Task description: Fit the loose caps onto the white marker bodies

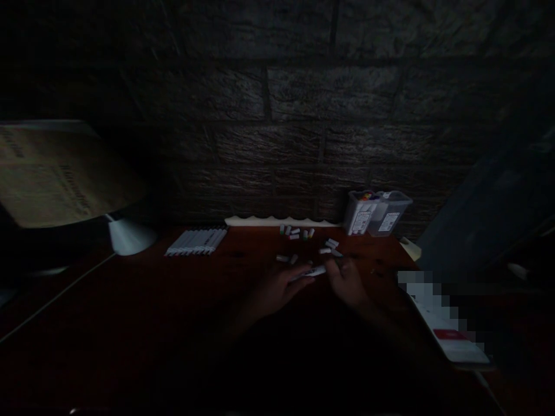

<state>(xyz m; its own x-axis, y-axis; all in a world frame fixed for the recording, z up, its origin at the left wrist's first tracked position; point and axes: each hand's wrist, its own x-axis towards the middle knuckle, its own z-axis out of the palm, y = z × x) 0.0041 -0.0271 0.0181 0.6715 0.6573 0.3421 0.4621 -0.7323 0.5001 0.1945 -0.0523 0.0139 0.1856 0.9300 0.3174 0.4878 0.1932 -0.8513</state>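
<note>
Between my two hands lies a white marker (318,270), held level over the table. My left hand (284,286) has its thumb and fingers closed around the marker's left part. At the other end my right hand (346,281) is closed on the marker, its fingers partly hidden. Just beyond the hands several short white marker caps (295,231) with coloured ends are scattered on the wood. To the left a row of white markers (197,241) lies side by side.
Two clear plastic boxes (389,216) stand at the back right, one with colourful marker ends inside. A lamp with a printed shade (65,179) and white base (130,236) is at the left. A tablet-like device (462,349) lies right. A stone wall (295,138) closes off the back.
</note>
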